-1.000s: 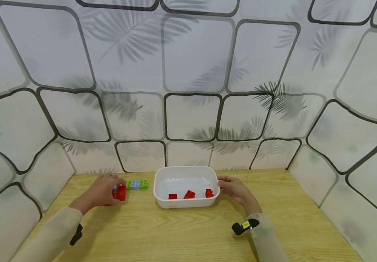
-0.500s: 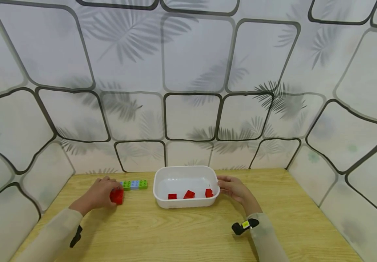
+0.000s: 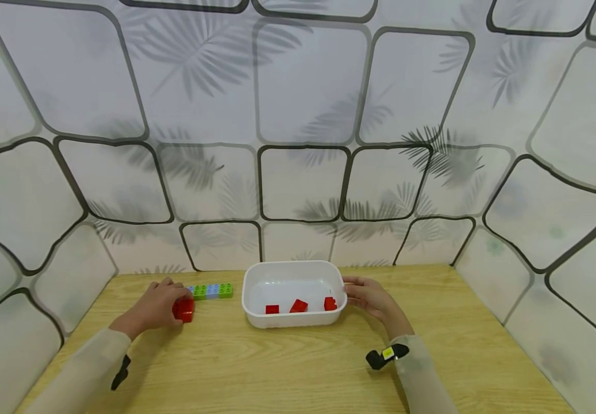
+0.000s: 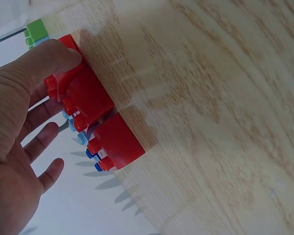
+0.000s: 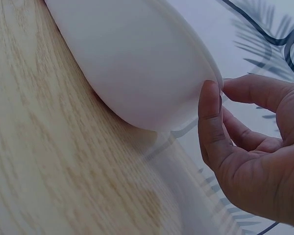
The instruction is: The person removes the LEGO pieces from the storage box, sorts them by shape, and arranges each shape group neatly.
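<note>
Both forearms stretch forward over the counter (image 3: 277, 368). The step in hand appears to be lining up red bricks; the next move probably calls for squaring the end brick, then letting go. The left hand (image 3: 157, 307) pinches that end brick (image 3: 184, 310), thumb in front, other fingers loosely spread behind; two neighbouring red bricks (image 4: 90, 95) sit beside it. The right hand (image 3: 372, 299) pinches the rim of a white tray (image 3: 298, 323) holding three loose red bricks (image 3: 299, 306). Beyond the left hand lies a green-and-blue brick row (image 3: 212, 291).
</note>
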Tool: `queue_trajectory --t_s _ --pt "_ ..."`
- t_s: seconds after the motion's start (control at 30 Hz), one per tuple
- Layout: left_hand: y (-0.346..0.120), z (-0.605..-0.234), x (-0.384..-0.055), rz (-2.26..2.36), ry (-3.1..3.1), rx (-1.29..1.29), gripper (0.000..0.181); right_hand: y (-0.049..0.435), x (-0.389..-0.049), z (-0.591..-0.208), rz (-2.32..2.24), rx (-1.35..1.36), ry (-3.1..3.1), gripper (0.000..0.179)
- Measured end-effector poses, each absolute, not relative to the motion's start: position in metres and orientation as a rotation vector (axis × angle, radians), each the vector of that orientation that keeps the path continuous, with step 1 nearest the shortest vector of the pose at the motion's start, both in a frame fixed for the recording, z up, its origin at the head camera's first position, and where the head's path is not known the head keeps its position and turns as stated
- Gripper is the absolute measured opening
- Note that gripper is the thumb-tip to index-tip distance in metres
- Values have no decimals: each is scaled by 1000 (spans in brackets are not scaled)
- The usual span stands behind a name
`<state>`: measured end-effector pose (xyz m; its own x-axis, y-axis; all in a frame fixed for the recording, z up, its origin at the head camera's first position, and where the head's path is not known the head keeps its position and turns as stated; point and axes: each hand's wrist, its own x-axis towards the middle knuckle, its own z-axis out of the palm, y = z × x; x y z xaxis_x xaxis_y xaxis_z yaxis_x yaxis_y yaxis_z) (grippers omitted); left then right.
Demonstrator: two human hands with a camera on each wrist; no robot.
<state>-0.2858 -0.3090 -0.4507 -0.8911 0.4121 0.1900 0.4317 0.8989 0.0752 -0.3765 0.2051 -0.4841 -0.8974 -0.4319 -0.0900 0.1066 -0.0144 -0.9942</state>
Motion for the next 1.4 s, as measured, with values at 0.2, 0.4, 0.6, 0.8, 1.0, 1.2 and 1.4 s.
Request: queue_trajectory --t_s 0.2,0.4,0.6,0.8,1.0,1.2,1.4 --pt "-310 -455 -287 -184 -2899 -648 43 204 -376 -484 -1966 -316 1915 52" --pt "-312 -459 -288 -189 -2904 -641 43 202 -375 -484 -1967 -307 1918 50" --pt "-313 -461 -288 -178 -2913 -630 45 202 -375 -485 -1979 -313 1903 49" --pt "-312 -460 -286 -184 -2911 -626 44 202 -374 -485 -1979 -302 1907 50" --pt "-310 -457 -284 -191 -2908 -626 44 203 -374 -485 -1981 -301 1903 51" --pt "-309 -455 -285 -175 -2899 -633 44 203 -375 -485 -1986 -298 1903 51" --pt "-301 -444 -291 -182 -2905 -644 45 205 -376 -484 -1991 -311 1877 51"
